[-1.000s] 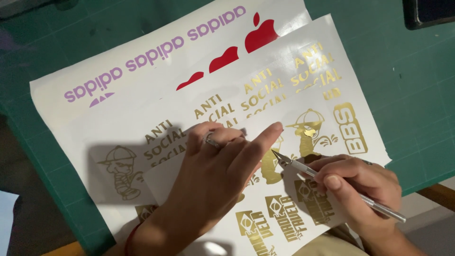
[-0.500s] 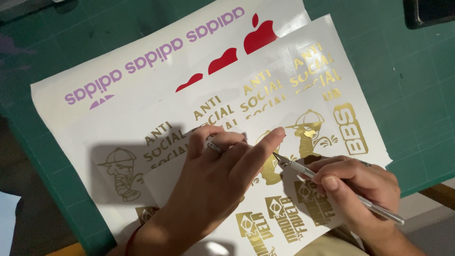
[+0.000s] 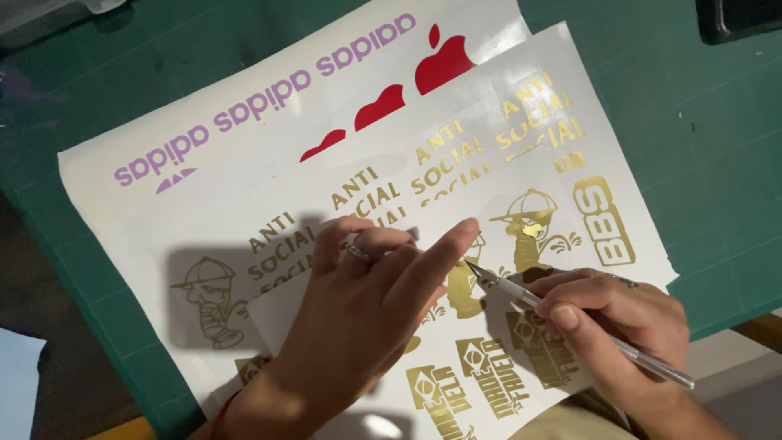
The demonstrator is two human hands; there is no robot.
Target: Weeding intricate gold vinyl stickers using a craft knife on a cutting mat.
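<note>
A white sticker sheet (image 3: 521, 138) with gold letters and gold cartoon figures lies on a green cutting mat (image 3: 700, 147). My left hand (image 3: 366, 318) presses flat on the sheet, a ring on one finger and the forefinger stretched toward a gold figure (image 3: 463, 293). My right hand (image 3: 619, 326) grips a thin silver craft knife (image 3: 570, 322) like a pen. Its blade tip touches the sheet right beside my left forefinger, at the gold figure's edge.
A second white sheet (image 3: 269, 98) with purple lettering and red shapes lies under the first, toward the far left. A dark object (image 3: 737, 18) sits at the mat's far right corner. The table's wooden edge (image 3: 762, 330) shows at the near right.
My left forefinger has slid slightly right, closer to the knife tip. The knife and my right hand have hardly moved.
</note>
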